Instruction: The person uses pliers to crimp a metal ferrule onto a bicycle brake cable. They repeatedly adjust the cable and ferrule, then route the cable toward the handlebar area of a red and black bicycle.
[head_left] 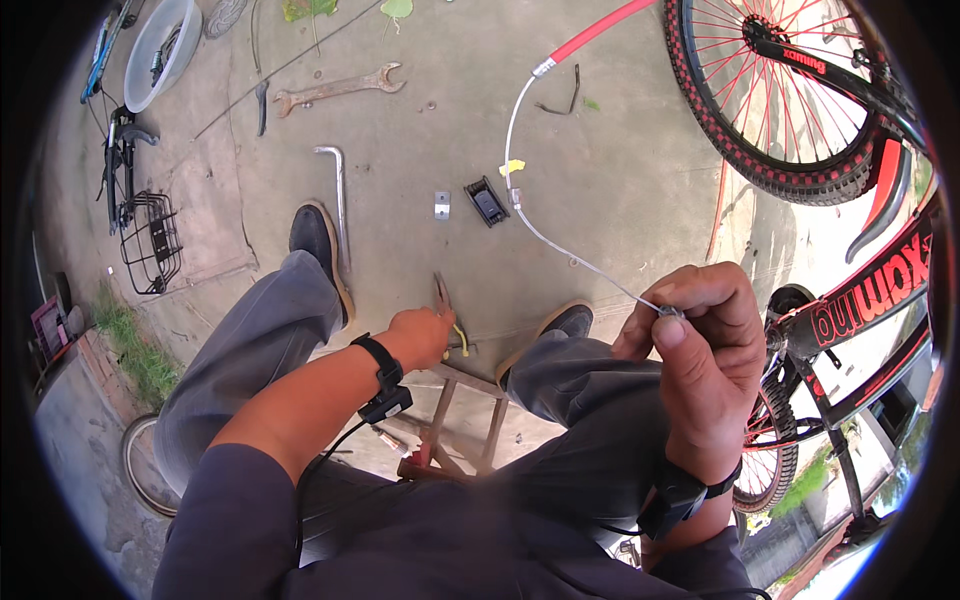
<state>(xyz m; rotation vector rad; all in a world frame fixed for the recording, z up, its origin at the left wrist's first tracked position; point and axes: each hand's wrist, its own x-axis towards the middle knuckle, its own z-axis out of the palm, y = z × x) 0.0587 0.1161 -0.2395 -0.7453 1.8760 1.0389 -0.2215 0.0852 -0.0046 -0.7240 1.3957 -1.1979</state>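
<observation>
My right hand (710, 350) is raised at the right, thumb and fingers pinching the end of a thin grey brake cable (560, 250). A small dark metal piece (668, 312) shows between the fingertips. From there the cable curves up and away to a red outer housing (600, 30) with a silver end cap. Low between my feet, my left hand (422, 338) is closed around a pair of pliers (440, 290). Their jaws point away from me and part of a yellow handle shows beside the fingers; the palm side is hidden.
A red-and-black bicycle (860, 290) stands at the right. On the concrete lie a rusty wrench (340, 88), a bent steel bar (338, 200), a black pedal-like block (487, 202) and a small metal plate (442, 205). A plastic tub (185, 50) and black rack (150, 245) are far left.
</observation>
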